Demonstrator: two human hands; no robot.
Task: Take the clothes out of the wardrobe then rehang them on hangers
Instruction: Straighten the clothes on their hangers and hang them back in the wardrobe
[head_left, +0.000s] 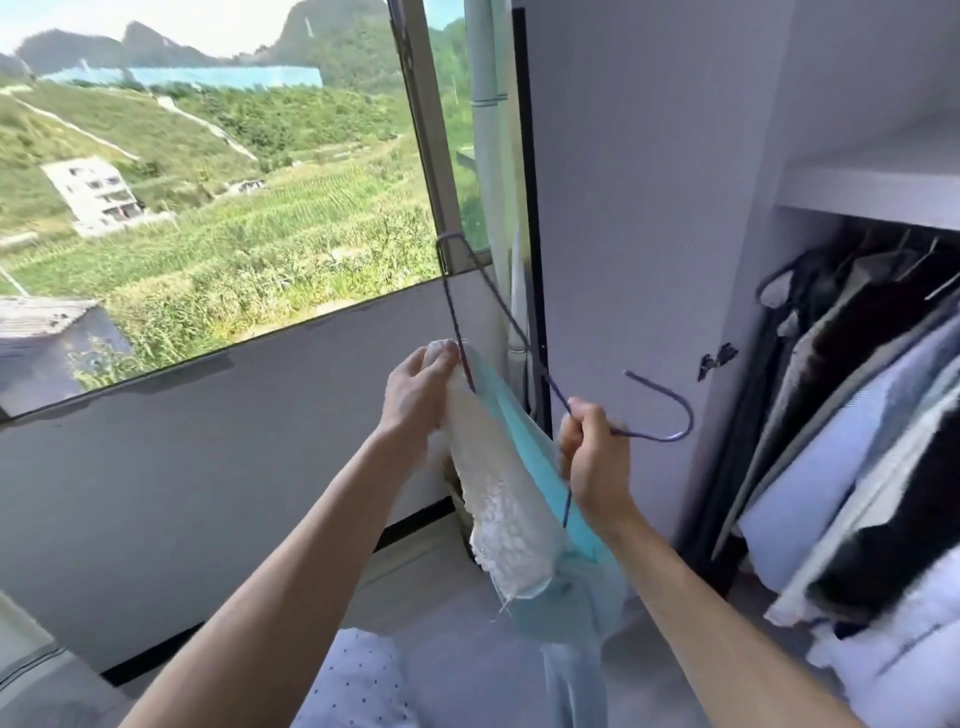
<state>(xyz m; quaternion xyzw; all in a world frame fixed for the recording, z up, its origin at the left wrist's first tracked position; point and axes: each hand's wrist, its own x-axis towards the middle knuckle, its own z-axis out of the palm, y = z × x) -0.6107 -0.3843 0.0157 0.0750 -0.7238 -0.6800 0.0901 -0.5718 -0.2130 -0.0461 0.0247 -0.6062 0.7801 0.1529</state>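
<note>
While the right hand (592, 457) clamps its curled fingers round the purple wire hanger (691, 418) just below the hook, the left hand (415, 395) pinches the top edge of a garment (498, 488) against the hanger's far arm. Hanger is tilted, one shoulder end pointing up toward the window (208, 182), hook sticking out right toward the wardrobe (649, 208). Likely held this way so the wire arm can slide into the garment's opening.

Garment is white lace on the near side and teal behind. It hangs down between the two forearms, out of the wardrobe and only partly on the hanger. One wire arm seems to run inside the teal layer; cannot tell how far it goes.

Left hand's pinch looks meant to keep the fabric edge from slipping down the wire. Right hand's grip near the neck steadies the frame and allows turning.

Wardrobe stands open at right. Other clothes (857, 415) hang packed on a rail under a shelf (883, 192), dark and pale pieces pressed together.

Step judged: rehanging, mid-way for this piece. The loose second shoulder probably needs seating next. Risk: thin lace snagging on the wire end.
</note>
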